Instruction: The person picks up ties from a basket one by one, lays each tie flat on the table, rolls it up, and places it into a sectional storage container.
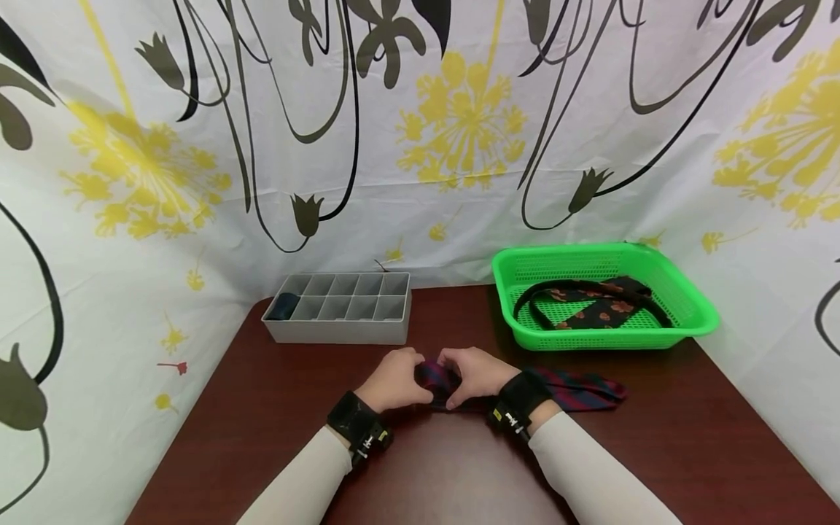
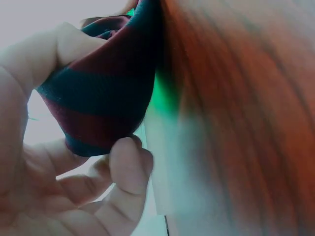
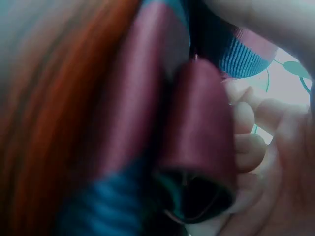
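Observation:
A necktie (image 1: 587, 391) with dark red and navy stripes lies across the table, its near part bunched between both hands and a length running out to the right. My left hand (image 1: 395, 379) holds the rolled end; in the left wrist view the thumb lies over the roll (image 2: 101, 96) and fingertips touch its lower edge. My right hand (image 1: 479, 373) curls round the other side of the bunched part. The right wrist view shows a curved fold (image 3: 199, 123) against those fingers, beside another striped length (image 3: 130, 93).
A grey compartment box (image 1: 341, 333) stands at the back left, with a dark navy roll (image 1: 284, 306) in its left end. At the back right, a green plastic basket (image 1: 698, 315) holds a dark floral necktie (image 1: 600, 315) and a looped dark strap (image 1: 525, 293). Patterned fabric (image 1: 367, 219) hangs behind the table.

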A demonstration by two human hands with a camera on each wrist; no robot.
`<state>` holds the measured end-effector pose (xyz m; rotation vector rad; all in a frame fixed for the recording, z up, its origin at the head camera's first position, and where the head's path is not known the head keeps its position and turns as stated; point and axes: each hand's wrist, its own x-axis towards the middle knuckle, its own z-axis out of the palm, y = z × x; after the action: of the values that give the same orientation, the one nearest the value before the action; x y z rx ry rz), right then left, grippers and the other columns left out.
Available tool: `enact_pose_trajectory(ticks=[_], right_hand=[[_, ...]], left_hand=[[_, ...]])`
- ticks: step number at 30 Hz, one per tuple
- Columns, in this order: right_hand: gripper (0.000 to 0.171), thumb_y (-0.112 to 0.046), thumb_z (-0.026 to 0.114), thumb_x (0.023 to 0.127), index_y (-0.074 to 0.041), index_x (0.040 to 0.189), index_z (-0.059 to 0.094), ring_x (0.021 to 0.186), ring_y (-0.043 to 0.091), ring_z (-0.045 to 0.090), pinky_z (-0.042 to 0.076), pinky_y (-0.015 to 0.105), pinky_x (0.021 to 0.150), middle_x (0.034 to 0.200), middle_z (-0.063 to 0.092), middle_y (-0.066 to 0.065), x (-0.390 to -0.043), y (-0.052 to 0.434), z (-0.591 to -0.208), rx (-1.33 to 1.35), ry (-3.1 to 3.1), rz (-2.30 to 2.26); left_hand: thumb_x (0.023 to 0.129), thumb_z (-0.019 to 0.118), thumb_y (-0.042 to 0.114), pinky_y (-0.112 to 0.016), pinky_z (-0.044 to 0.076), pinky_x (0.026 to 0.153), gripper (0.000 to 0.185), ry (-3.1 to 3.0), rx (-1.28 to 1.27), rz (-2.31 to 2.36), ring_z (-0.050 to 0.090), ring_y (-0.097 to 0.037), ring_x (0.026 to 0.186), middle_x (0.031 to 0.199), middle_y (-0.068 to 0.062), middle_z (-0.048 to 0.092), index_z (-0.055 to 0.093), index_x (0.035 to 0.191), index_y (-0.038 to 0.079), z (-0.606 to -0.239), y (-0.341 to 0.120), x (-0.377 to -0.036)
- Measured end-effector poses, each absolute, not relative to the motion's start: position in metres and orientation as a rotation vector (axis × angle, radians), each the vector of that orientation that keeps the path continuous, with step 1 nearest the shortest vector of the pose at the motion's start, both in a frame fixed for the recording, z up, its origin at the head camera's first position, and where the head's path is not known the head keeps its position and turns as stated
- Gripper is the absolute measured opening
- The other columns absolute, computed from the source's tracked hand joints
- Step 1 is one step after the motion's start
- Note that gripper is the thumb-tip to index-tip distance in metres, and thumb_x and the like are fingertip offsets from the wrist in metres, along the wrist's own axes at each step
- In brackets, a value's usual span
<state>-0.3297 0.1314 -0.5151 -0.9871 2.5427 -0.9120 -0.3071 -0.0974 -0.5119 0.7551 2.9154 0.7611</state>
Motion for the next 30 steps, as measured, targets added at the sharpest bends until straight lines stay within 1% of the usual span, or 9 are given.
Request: enact_pose_trajectory(ticks=[6, 10, 13, 16, 18, 22, 25, 27, 30], right_hand=[[0.048, -0.03, 0.099, 0.071, -0.029, 0.108, 0.068, 0.071, 0.006, 0.058, 0.05, 0.025, 0.068, 0.076, 0.063, -0.009, -0.3307, 0.128, -0.5155, -1.011, 2.535, -0.994], [0.041, -0.02, 0.098, 0.071, -0.026, 0.099, 0.069, 0.068, 0.006, 0.056, 0.049, 0.026, 0.068, 0.073, 0.06, -0.008, -0.3317, 0.1296, -0.5164, -0.984, 2.58, -0.997], [0.046, -0.019, 0.098, 0.071, -0.025, 0.105, 0.067, 0.071, 0.007, 0.058, 0.05, 0.026, 0.07, 0.077, 0.063, -0.008, -0.3314, 0.1301, -0.5164, -0.979, 2.572, -0.995], [0.052, -0.026, 0.097, 0.074, -0.026, 0.115, 0.065, 0.073, 0.008, 0.059, 0.051, 0.026, 0.071, 0.082, 0.063, -0.007, -0.331, 0.1284, -0.5154, -0.995, 2.568, -1.05], [0.053, -0.03, 0.097, 0.074, -0.026, 0.116, 0.064, 0.073, 0.008, 0.059, 0.052, 0.026, 0.071, 0.084, 0.063, -0.006, -0.3307, 0.1274, -0.5146, -1.014, 2.577, -1.096], [0.042, -0.027, 0.096, 0.072, -0.025, 0.101, 0.066, 0.069, 0.007, 0.058, 0.051, 0.026, 0.07, 0.077, 0.062, -0.008, -0.3305, 0.1279, -0.5128, -0.996, 2.633, -1.075], [0.041, -0.023, 0.097, 0.069, -0.025, 0.093, 0.064, 0.069, 0.006, 0.058, 0.051, 0.026, 0.07, 0.073, 0.062, -0.011, -0.3309, 0.1307, -0.512, -0.955, 2.648, -0.995], [0.043, -0.021, 0.098, 0.068, -0.025, 0.093, 0.063, 0.07, 0.007, 0.059, 0.051, 0.027, 0.069, 0.074, 0.063, -0.01, -0.331, 0.1325, -0.511, -0.941, 2.633, -0.97], [0.05, -0.022, 0.099, 0.068, -0.025, 0.101, 0.063, 0.073, 0.01, 0.061, 0.053, 0.03, 0.07, 0.078, 0.065, -0.007, -0.3304, 0.1342, -0.5088, -0.943, 2.592, -0.959]], left_hand=[[0.07, 0.089, 0.033, -0.025, 0.053, 0.063, 0.044, 2.897, 0.776, 0.755, 0.057, -0.013, 0.077, 0.091, 0.0, 0.059, 0.074, 0.104, 0.009, -0.5121, -0.0954, -0.3061], [0.07, 0.089, 0.031, -0.026, 0.054, 0.068, 0.049, 2.883, 0.759, 0.774, 0.057, -0.013, 0.081, 0.096, 0.001, 0.059, 0.069, 0.11, 0.011, -0.5122, -0.0962, -0.3063], [0.072, 0.089, 0.032, -0.025, 0.053, 0.069, 0.046, 2.907, 0.756, 0.788, 0.056, -0.011, 0.081, 0.095, 0.002, 0.06, 0.072, 0.109, 0.011, -0.5139, -0.0973, -0.3071], [0.073, 0.088, 0.034, -0.024, 0.052, 0.067, 0.038, 2.959, 0.771, 0.804, 0.055, -0.011, 0.078, 0.09, 0.003, 0.06, 0.076, 0.101, 0.01, -0.5144, -0.0976, -0.3075], [0.073, 0.087, 0.035, -0.024, 0.052, 0.065, 0.037, 2.982, 0.78, 0.786, 0.055, -0.011, 0.077, 0.09, 0.003, 0.059, 0.076, 0.099, 0.011, -0.5136, -0.0971, -0.307], [0.071, 0.087, 0.035, -0.024, 0.052, 0.066, 0.044, 2.957, 0.781, 0.725, 0.056, -0.011, 0.077, 0.094, 0.003, 0.058, 0.071, 0.106, 0.013, -0.5116, -0.0961, -0.3054], [0.07, 0.089, 0.035, -0.025, 0.053, 0.07, 0.05, 2.918, 0.783, 0.708, 0.057, -0.011, 0.08, 0.097, 0.003, 0.059, 0.069, 0.11, 0.013, -0.5105, -0.0955, -0.3041], [0.07, 0.09, 0.034, -0.026, 0.054, 0.072, 0.051, 2.902, 0.791, 0.718, 0.058, -0.011, 0.081, 0.097, 0.003, 0.059, 0.07, 0.111, 0.011, -0.5099, -0.0952, -0.3036], [0.071, 0.09, 0.034, -0.024, 0.053, 0.073, 0.049, 2.916, 0.802, 0.727, 0.057, -0.01, 0.081, 0.095, 0.004, 0.06, 0.074, 0.109, 0.009, -0.5097, -0.0955, -0.3037]])
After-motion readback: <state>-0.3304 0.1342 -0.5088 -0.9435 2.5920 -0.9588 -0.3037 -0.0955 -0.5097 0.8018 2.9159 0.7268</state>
